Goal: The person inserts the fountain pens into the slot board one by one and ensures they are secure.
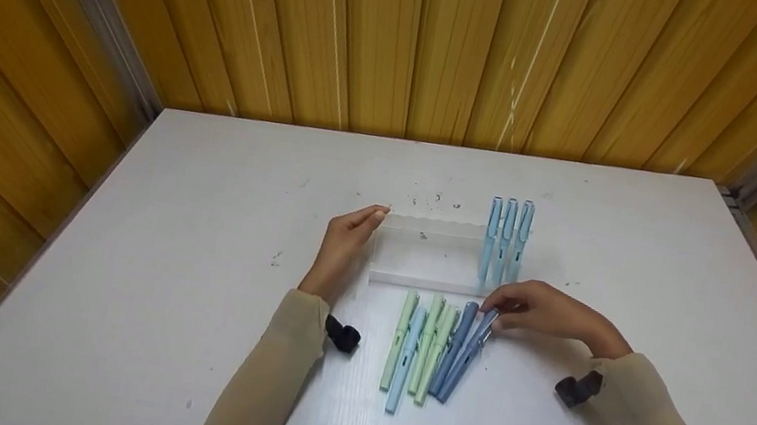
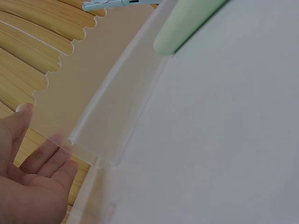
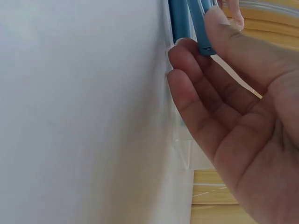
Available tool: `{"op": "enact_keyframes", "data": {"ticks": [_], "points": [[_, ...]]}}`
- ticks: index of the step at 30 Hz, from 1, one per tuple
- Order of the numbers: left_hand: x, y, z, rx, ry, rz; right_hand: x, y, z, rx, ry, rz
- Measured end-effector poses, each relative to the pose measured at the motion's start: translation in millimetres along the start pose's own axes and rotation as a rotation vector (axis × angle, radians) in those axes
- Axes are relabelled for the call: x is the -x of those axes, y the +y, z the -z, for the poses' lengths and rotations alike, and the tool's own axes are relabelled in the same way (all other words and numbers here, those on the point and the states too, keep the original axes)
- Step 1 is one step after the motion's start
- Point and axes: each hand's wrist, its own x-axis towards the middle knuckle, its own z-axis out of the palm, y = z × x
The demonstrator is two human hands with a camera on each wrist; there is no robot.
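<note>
Panelled wall (image 1: 451, 41), beyond the left hand (image 1: 346, 247) and right hand (image 1: 549, 312) and to either side of them. White table (image 1: 135, 265), below both hands. Tan sleeves (image 1: 270, 370), one behind each hand. Clear rack (image 1: 413, 281), extending rightward from the left hand to just beyond the right; its upper edge is scalloped. The left hand grasps the rack's near end, thumb at the upper corner, fingers at the end edge. The right hand, in front of the rack's opposite end, pinches the upper end of a navy pen (image 1: 467, 356) between thumb and fingers; the pen slants from the fingertips toward the wearer. Three pale-blue pens (image 1: 506, 242) stand side by side in the rack, just beyond the right hand. A second navy pen (image 1: 453, 348) lies just left of the held one. Farther left of the right hand, on the table, lie three green pens (image 1: 426, 345) and, between the first and second of these, a loose blue pen (image 1: 405, 360). Black wrist cameras (image 1: 344, 336), one at each cuff, behind the hands.
</note>
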Motion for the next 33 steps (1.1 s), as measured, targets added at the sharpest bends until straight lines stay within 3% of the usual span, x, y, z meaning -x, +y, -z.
{"op": "enact_keyframes", "data": {"ticks": [6, 17, 21, 33], "points": [[1.8, -1.6, -0.9, -0.001, -0.004, 0.027, 3.1, 7.3, 4.1, -0.131, 0.047, -0.029], [0.2, 0.3, 0.8, 0.015, -0.004, 0.007, 6.4, 6.4, 4.2, -0.287, 0.150, -0.125], [1.2, 6.8, 1.1, 0.026, -0.012, 0.012, 6.4, 2.0, 6.4, -0.313, 0.171, -0.142], [-1.5, 0.9, -0.2, 0.026, 0.016, -0.012, 6.1, -7.4, 12.5, -0.337, 0.258, -0.152]]}}
